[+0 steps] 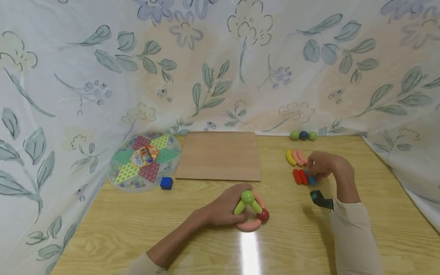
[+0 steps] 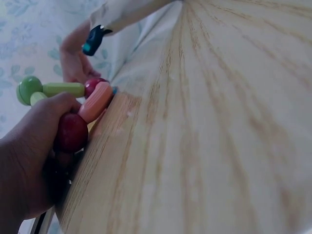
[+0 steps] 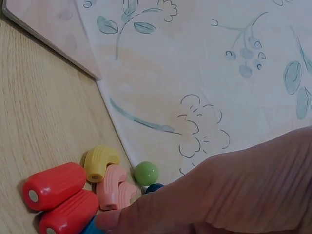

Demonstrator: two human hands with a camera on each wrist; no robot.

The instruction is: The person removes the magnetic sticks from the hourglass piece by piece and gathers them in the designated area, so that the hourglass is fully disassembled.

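My left hand [image 1: 228,208] grips a magnetic-stick construction on the table, its fingers round the left side. Curved pink sticks [image 1: 249,225] and red balls [image 2: 71,132] form its ring base. Two light green sticks [image 1: 256,207] slope up from the base to a green ball [image 1: 247,197] on top. Off to the right, my right hand [image 1: 324,166] reaches down with curled fingers and pinches a blue magnetic stick [image 1: 311,178]. This stick lies beside two red sticks [image 3: 56,185]; the thumb partly covers it in the right wrist view.
Behind the red sticks lie a curved yellow stick [image 1: 290,157] and curved pink sticks [image 3: 112,187]. Farther back sit green balls [image 1: 294,135] and a blue ball [image 1: 303,135]. A wooden board [image 1: 220,156], a Chinese checkers set [image 1: 120,181] and a blue cube [image 1: 166,183] are left.
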